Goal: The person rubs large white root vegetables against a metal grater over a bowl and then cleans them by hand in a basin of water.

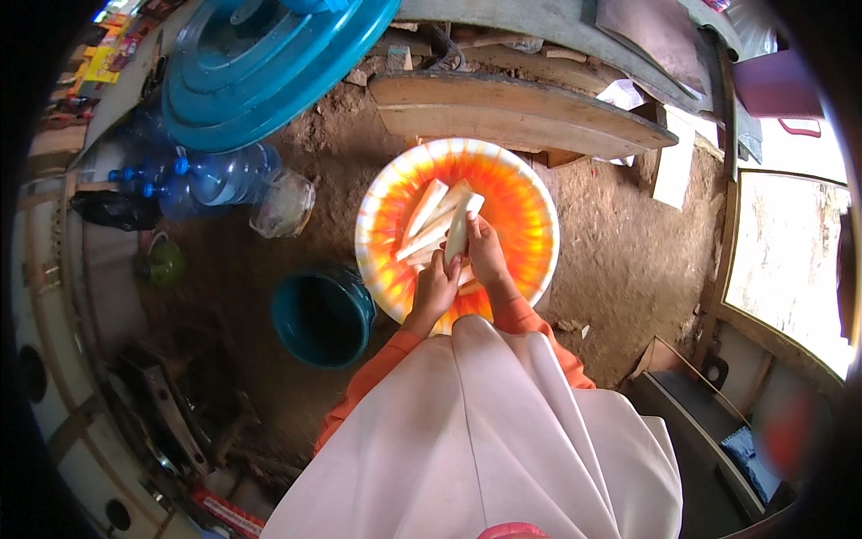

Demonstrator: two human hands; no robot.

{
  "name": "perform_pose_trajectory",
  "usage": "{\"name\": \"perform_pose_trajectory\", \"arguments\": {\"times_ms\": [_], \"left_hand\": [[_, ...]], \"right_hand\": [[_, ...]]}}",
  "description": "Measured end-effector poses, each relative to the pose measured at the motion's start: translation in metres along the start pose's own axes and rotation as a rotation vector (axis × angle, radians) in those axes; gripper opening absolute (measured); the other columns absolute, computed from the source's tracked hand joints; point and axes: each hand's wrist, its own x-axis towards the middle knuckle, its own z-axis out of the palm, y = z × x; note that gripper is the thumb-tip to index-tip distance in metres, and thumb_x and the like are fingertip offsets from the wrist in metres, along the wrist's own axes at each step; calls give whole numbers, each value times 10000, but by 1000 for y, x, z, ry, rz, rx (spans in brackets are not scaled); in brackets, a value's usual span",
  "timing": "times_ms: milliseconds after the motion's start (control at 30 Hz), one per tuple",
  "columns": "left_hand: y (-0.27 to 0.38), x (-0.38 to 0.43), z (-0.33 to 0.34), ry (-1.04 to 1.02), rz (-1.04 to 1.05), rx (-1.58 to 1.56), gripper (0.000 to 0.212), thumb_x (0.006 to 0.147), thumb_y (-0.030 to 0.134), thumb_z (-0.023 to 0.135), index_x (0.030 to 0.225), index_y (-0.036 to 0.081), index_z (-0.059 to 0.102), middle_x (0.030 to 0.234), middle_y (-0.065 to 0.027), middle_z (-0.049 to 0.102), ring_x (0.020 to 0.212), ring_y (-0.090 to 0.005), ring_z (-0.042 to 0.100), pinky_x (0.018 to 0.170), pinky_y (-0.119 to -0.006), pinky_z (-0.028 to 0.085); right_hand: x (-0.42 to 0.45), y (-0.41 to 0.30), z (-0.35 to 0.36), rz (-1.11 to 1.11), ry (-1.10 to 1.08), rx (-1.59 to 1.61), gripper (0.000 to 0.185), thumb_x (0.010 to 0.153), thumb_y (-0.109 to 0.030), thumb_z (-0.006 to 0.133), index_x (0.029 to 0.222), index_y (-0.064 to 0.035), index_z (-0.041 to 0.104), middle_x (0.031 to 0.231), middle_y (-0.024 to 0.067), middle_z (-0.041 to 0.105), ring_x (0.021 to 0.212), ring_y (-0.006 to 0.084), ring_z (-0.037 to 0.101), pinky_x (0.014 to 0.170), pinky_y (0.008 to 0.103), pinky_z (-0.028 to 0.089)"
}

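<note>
A round plastic basin (534, 236), orange and yellow with a white rim, stands on the dirt floor before me. Several pale peeled roots, which look like cassava, lie in its left and middle part. Over them, my left hand (436, 286) grips the lower end of one peeled root (459, 229). My right hand (483, 246) has its fingers around the upper right side of the same root, which points up and slightly right. Some fingertips are hidden behind the root.
A teal bucket (323, 320) stands left of the basin. Large blue water bottles (225, 175) and a clear plastic bag (286, 205) lie at the upper left, near a big teal lid (269, 81). A wooden bench (512, 121) is beyond the basin.
</note>
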Motion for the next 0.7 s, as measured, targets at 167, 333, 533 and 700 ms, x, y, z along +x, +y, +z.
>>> {"name": "perform_pose_trajectory", "arguments": {"times_ms": [167,333,533,700], "left_hand": [[3,-7,-11,-50,122,-43,309,854,287,470,977,7,426,750,-227,581,695,-393,570,565,-453,435],[18,-18,-19,-48,150,-170,359,851,334,471,985,2,443,666,-212,566,587,-368,563,494,-436,429],[41,-14,-57,-678,-340,-846,483,888,477,282,860,43,491,471,-41,438,334,-133,407,298,-237,289],[47,-5,-15,224,600,-67,447,905,413,291,822,12,469,535,-102,492,410,-172,492,380,-292,379]], "right_hand": [[-28,-7,20,-187,-19,202,186,882,-208,465,971,-45,448,818,42,551,783,128,563,642,250,466],[-28,-30,9,-81,-9,-20,258,883,-317,455,966,-74,475,801,14,546,679,99,542,581,239,446],[-41,-45,29,-287,-17,466,195,802,-134,580,928,-52,456,796,43,527,646,135,531,575,287,457],[-43,-60,42,-262,324,216,244,771,-156,616,918,-58,446,870,84,509,683,142,529,562,304,449]]}}
